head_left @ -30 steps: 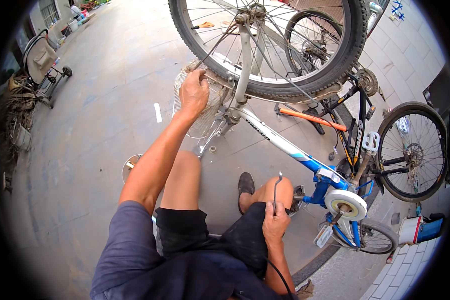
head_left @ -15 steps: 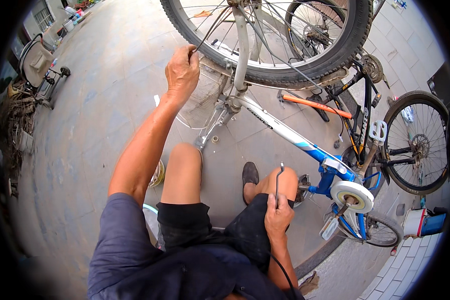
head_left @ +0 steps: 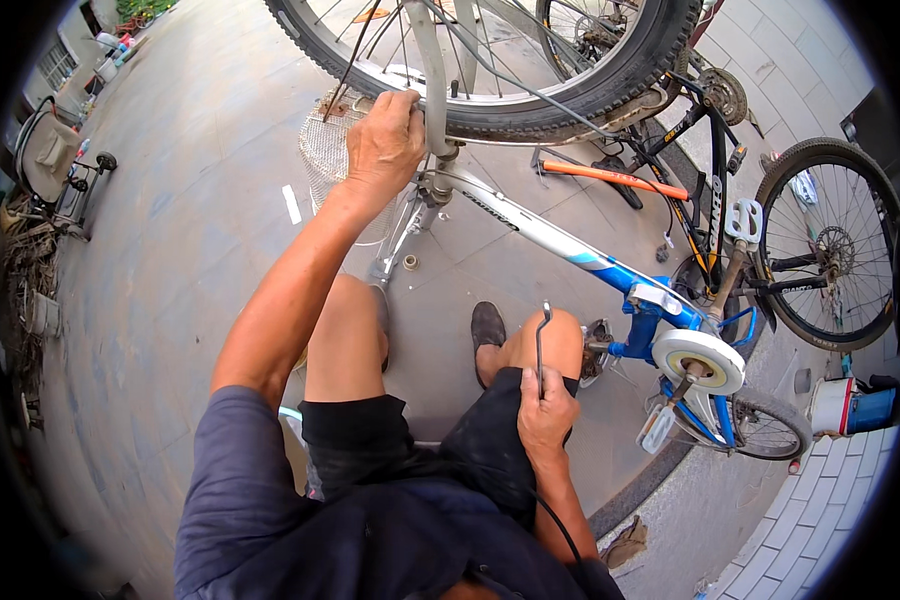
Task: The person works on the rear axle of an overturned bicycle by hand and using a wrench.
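Observation:
A bicycle with a white and blue frame (head_left: 570, 255) stands upside down before me, its front wheel (head_left: 540, 122) at the top of the view. My left hand (head_left: 384, 148) is closed at the tyre, right beside the pale fork (head_left: 434, 75). Its fingertips are partly hidden, so what they grip does not show. A thin dark cable (head_left: 346, 68) hangs left of that hand, in front of the spokes. Above my right knee, my right hand (head_left: 547, 412) is closed around a thin, bent metal rod (head_left: 540, 345), which points upward.
A wire basket (head_left: 320, 160) lies under the wheel. Beyond the frame are an orange-handled tool (head_left: 610, 178) and a black bicycle (head_left: 712, 200). A small ring (head_left: 410, 262) lies on the paving. A stroller (head_left: 55, 155) stands far left, a blue and white bucket (head_left: 850, 408) at right.
My left hand has moved toward the fork and let go of the thin dark cable, which now hangs free. My right hand still holds the bent rod. The view has shifted slightly.

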{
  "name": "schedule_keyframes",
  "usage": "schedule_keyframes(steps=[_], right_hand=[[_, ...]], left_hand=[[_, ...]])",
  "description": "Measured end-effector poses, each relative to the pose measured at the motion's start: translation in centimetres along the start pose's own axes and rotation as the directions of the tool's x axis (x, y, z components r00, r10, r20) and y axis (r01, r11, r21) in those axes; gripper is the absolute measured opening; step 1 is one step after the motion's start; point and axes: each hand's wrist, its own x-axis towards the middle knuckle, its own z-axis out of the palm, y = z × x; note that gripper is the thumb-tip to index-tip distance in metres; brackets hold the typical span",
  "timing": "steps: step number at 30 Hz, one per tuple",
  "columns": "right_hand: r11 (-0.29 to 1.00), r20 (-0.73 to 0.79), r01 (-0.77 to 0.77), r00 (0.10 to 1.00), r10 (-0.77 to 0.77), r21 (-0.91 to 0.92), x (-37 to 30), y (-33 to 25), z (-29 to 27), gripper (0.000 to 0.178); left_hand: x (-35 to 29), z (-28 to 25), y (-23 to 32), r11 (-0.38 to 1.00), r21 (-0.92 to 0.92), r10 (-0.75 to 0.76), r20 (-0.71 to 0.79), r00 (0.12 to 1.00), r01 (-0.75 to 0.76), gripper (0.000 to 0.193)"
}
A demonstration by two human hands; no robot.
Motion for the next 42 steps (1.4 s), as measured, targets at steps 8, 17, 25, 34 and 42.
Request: schedule_keyframes(steps=[8, 17, 25, 34, 42], right_hand=[[0.999, 0.011, -0.047, 0.999, 0.047, 0.015, 0.1, 0.2, -0.2, 0.014], [0.999, -0.032, 0.016, 0.999, -0.015, 0.032, 0.0, 0.3, 0.4, 0.011], [0.996, -0.077, 0.074, 0.995, -0.07, 0.049, 0.0, 1.2, 0.7, 0.014], [0.997, -0.046, 0.057, 0.997, -0.055, 0.043, -0.1, 0.9, 0.7, 0.013], [0.994, -0.068, 0.11, 0.992, -0.109, 0.02, 0.1, 0.4, 1.1, 0.015]], left_hand=[[0.7, -1.0, 4.9, 0.967, -0.094, 0.239, -0.011, 0.971, -0.239, 0.017], [5.4, 4.6, 9.6, 0.367, -0.669, -0.34, 0.551, 0.762, 0.647, 0.036], [5.3, 6.2, 10.0, 0.182, -0.755, -0.195, 0.6, 0.775, 0.63, 0.032], [0.9, 7.1, 5.4, 0.474, -0.594, -0.347, 0.552, 0.758, 0.65, 0.045], [0.6, 6.4, 4.8, 0.506, -0.541, -0.387, 0.553, 0.738, 0.671, 0.047]])
